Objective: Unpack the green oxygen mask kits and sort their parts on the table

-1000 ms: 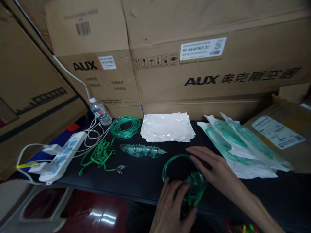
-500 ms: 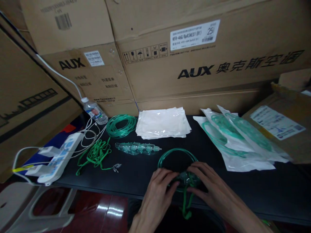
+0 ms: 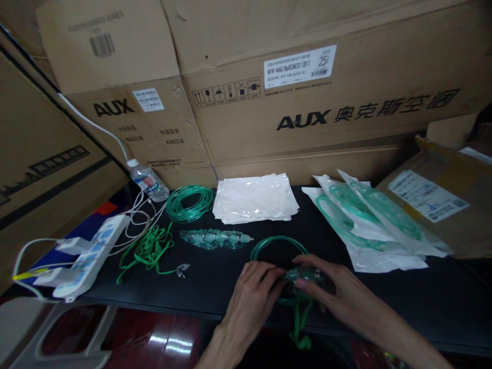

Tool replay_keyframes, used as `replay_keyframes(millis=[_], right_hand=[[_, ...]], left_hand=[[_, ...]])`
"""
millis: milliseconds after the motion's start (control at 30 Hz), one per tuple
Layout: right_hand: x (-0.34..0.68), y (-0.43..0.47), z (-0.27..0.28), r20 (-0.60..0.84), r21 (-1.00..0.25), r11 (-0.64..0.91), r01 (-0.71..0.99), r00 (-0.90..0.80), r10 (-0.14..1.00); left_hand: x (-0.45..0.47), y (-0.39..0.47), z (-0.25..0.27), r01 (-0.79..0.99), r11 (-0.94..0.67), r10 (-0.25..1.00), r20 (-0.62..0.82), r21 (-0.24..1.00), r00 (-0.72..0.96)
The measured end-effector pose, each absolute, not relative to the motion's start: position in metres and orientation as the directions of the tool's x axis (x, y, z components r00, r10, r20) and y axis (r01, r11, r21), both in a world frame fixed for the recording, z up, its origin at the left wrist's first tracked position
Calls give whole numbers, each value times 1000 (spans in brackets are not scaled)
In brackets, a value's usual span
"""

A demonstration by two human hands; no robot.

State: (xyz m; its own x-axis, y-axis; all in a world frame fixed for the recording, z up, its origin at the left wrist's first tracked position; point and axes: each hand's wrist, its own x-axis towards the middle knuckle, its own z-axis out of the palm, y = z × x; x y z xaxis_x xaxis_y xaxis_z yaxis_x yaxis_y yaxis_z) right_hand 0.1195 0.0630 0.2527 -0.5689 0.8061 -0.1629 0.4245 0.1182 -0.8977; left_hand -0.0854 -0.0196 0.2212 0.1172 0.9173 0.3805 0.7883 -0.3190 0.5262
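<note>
My right hand (image 3: pixel 330 284) is wrapped round a clear green oxygen mask (image 3: pixel 305 277) at the table's front edge. The mask's narrow end points left, towards my left hand (image 3: pixel 257 287). Pinched together at that narrow end, the left fingers grip the green tubing there; the fingers hide the exact joint. A coil of green tubing (image 3: pixel 279 241) lies behind and under both hands. From the mask a green elastic strap (image 3: pixel 302 323) hangs down over the edge. Left of the hands lies a row of nested clear masks (image 3: pixel 215 239).
Further left are a heap of green straps (image 3: pixel 151 248), small metal clips (image 3: pixel 183 270), coiled tubing (image 3: pixel 190 204), a power strip (image 3: pixel 92 259) and a bottle (image 3: pixel 149 182). White pouches (image 3: pixel 255 199) lie at the back. Packed masks (image 3: pixel 369 220) and an open carton (image 3: pixel 426 192) stand right.
The right hand has shifted its hold round the mask, which now points its narrow end left. The left fingers have closed in at that end. The view has tilted slightly.
</note>
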Motion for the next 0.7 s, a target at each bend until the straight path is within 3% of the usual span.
replay_keyframes(millis=[167, 333, 533, 700], right_hand=[[114, 75, 257, -388, -918, -206, 338, -667, 636], [118, 71, 257, -583, -784, -552, 282, -641, 500], [128, 58, 255, -709, -647, -727, 229, -531, 464], [130, 53, 255, -782, -503, -837, 213, -525, 336]], left_hand=[[-85, -13, 227, 818, -375, 898, 392, 437, 202], [-82, -8, 224, 804, -450, 866, 408, 389, 288], [-76, -7, 225, 794, -456, 875, 364, 403, 318], [-78, -7, 221, 792, -515, 840, 378, 329, 389]])
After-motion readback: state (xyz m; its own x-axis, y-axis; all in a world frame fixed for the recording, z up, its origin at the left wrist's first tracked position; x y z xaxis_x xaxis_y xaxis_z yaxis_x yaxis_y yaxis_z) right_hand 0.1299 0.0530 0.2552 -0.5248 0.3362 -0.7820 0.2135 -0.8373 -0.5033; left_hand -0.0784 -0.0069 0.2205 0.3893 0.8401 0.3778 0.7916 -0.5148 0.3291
